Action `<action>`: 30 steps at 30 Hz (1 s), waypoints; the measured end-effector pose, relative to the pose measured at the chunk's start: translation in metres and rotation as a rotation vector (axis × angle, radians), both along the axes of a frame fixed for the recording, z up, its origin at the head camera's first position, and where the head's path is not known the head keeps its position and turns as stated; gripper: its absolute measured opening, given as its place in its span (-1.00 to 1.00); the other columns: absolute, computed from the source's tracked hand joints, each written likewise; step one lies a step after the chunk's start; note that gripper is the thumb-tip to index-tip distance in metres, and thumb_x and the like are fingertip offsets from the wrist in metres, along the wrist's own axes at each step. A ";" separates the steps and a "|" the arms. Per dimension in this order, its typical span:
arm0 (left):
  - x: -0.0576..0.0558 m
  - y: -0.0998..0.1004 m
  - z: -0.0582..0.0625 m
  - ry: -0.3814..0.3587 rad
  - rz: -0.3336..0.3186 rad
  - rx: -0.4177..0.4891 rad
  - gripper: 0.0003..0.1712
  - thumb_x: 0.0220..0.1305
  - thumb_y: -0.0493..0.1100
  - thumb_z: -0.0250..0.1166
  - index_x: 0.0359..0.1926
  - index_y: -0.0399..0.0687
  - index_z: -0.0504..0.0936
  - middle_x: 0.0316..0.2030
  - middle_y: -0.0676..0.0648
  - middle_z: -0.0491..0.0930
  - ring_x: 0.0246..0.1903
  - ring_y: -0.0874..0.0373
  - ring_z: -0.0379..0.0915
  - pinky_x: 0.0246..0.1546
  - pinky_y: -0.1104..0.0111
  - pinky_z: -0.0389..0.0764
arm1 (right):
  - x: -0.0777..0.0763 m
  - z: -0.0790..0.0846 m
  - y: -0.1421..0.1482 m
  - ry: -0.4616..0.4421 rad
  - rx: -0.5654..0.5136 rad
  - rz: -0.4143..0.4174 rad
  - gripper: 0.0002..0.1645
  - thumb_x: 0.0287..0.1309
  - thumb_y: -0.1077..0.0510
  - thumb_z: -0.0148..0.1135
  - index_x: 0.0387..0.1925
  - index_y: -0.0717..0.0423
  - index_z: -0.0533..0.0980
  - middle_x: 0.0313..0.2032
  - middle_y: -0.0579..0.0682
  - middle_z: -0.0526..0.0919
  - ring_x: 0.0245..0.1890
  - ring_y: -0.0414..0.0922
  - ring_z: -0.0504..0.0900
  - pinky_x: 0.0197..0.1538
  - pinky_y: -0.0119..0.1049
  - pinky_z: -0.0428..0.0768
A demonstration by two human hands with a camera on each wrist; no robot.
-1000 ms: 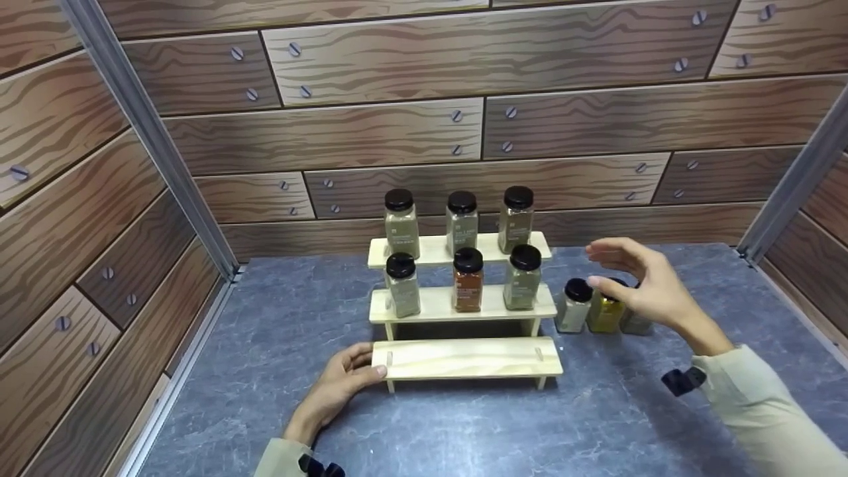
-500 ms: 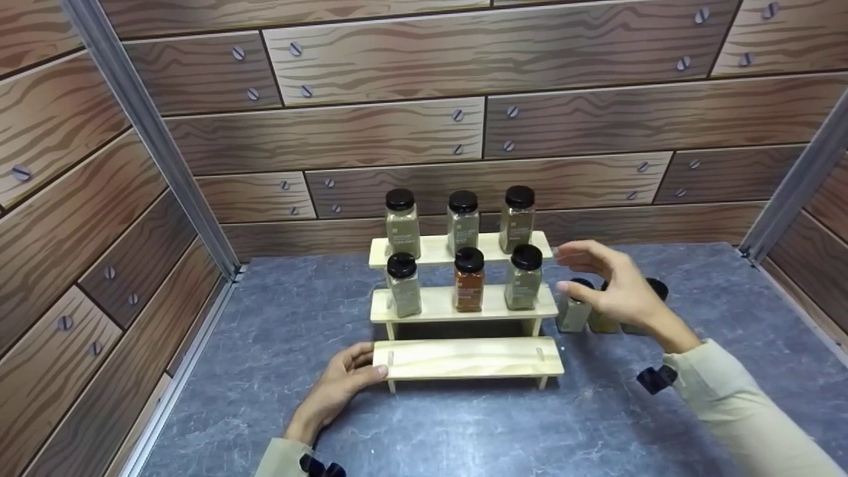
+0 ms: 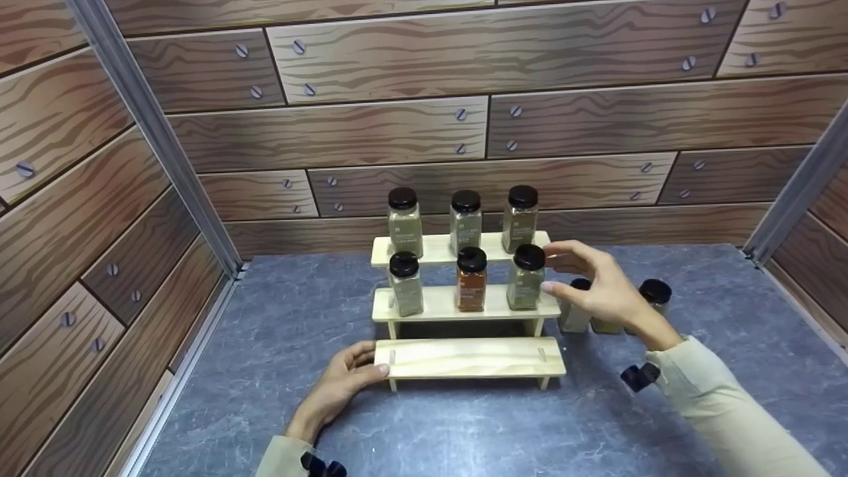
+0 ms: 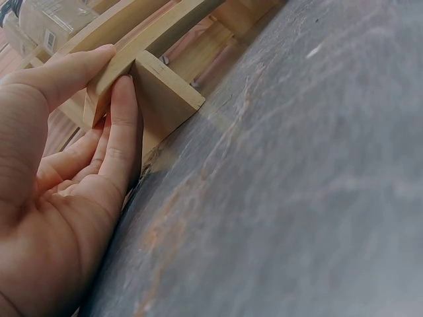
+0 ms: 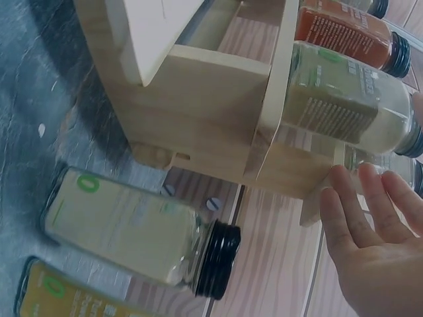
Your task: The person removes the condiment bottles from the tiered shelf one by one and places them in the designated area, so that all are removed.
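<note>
Wooden rack [image 3: 470,358], one end between left thumb [image 4: 74,70] and fingers [image 4: 121,135]

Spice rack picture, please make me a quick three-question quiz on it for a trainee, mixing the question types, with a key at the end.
1. Which hand grips the end of the lowest shelf?
2. True or false: three jars stand on the lowest shelf.
3. Pick one. The contents of the middle jar on the middle shelf are: a) white, b) reddish orange, c) black.

Key
1. The left hand.
2. False; no jar stands on it.
3. b
</note>
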State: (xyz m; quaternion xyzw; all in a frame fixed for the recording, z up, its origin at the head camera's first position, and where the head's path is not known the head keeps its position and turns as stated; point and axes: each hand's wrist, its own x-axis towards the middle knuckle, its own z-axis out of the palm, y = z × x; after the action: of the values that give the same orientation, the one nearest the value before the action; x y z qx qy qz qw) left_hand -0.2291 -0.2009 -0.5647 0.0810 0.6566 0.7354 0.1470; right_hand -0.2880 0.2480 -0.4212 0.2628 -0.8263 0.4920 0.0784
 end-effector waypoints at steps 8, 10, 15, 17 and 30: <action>0.000 -0.001 -0.001 0.006 -0.002 0.007 -0.24 0.37 -0.32 0.40 0.45 -0.57 0.30 0.24 -0.33 0.61 0.07 0.07 0.69 0.18 0.30 0.72 | -0.004 -0.001 -0.015 -0.023 -0.002 0.011 -0.30 0.16 0.26 0.60 0.31 0.23 0.53 0.18 0.15 0.72 0.10 -0.09 0.74 0.29 -0.39 0.63; -0.001 -0.001 -0.001 0.004 -0.004 0.008 -0.23 0.37 -0.31 0.41 0.45 -0.56 0.30 0.24 -0.34 0.60 0.07 0.06 0.69 0.18 0.29 0.72 | -0.005 -0.001 -0.019 -0.038 -0.004 0.008 -0.32 0.16 0.24 0.60 0.29 0.22 0.55 0.15 0.14 0.73 0.10 -0.04 0.75 0.26 -0.40 0.65; -0.001 -0.001 -0.001 0.001 -0.007 0.002 -0.23 0.36 -0.31 0.41 0.46 -0.56 0.30 0.25 -0.35 0.59 0.07 0.07 0.70 0.18 0.29 0.72 | -0.007 -0.003 -0.026 -0.058 0.005 -0.006 -0.32 0.15 0.20 0.62 0.28 0.21 0.56 0.14 0.14 0.74 0.08 0.01 0.75 0.21 -0.45 0.65; -0.001 -0.001 -0.001 0.004 -0.006 0.000 -0.23 0.36 -0.31 0.41 0.46 -0.57 0.30 0.25 -0.36 0.59 0.07 0.07 0.70 0.18 0.30 0.72 | -0.007 -0.002 -0.027 -0.058 0.015 -0.009 -0.31 0.15 0.19 0.62 0.28 0.22 0.55 0.14 0.14 0.74 0.07 -0.04 0.75 0.20 -0.46 0.66; 0.000 0.000 0.000 0.002 -0.002 -0.009 -0.24 0.37 -0.30 0.40 0.45 -0.57 0.30 0.25 -0.35 0.60 0.08 0.07 0.69 0.18 0.31 0.71 | -0.006 -0.002 -0.029 -0.090 -0.014 -0.005 -0.33 0.15 0.25 0.59 0.27 0.28 0.55 0.11 0.21 0.75 0.01 -0.25 0.75 0.18 -0.45 0.68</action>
State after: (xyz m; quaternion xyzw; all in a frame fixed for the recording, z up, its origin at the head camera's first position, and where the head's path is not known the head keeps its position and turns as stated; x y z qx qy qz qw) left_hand -0.2286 -0.2006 -0.5643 0.0817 0.6598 0.7323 0.1475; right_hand -0.2945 0.2187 -0.4231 0.2377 -0.8261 0.5091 0.0444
